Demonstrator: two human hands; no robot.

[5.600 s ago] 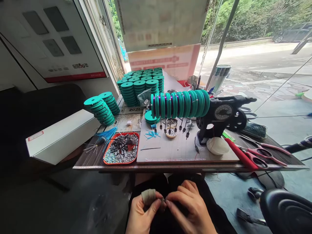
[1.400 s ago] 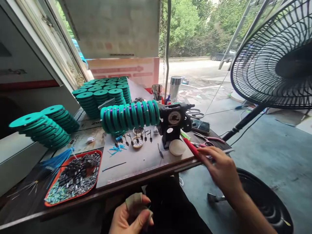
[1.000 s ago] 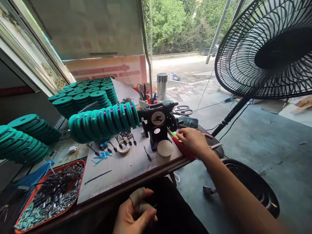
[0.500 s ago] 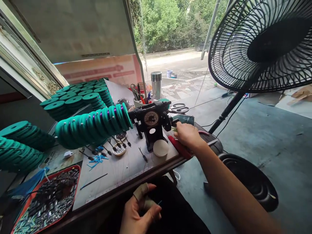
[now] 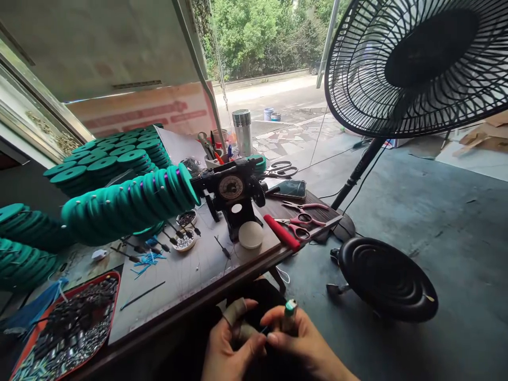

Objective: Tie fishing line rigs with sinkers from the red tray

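At the far left lies a shallow red-rimmed plastic tray [image 5: 32, 339] of black and silver small parts, with a row of round teal-green spools [image 5: 127, 203] threaded side by side above the table beyond it. Next come short bright-blue tube pieces [image 5: 147, 262] scattered on the pale board, a small round bowl of white beads [image 5: 184, 241] and a black metal machine with a round dial [image 5: 231, 188]. Below the table's front edge, over the dark lap, the left hand [image 5: 230, 338], one finger wrapped in tan tape, has thumb and finger pinched on a thin blue piece [image 5: 265, 329], its far end hidden. Just beside it, the small green-topped cylinder [image 5: 291, 307], perhaps a lighter, stands nearly upright, clasped by the curled fingers of the right hand [image 5: 307, 344]. The step in hand appears to be fine fingertip work on the blue piece; the next move likely calls for a steady left pinch and careful placing of the cylinder. Farther right spreads a large black fan [image 5: 432, 58]
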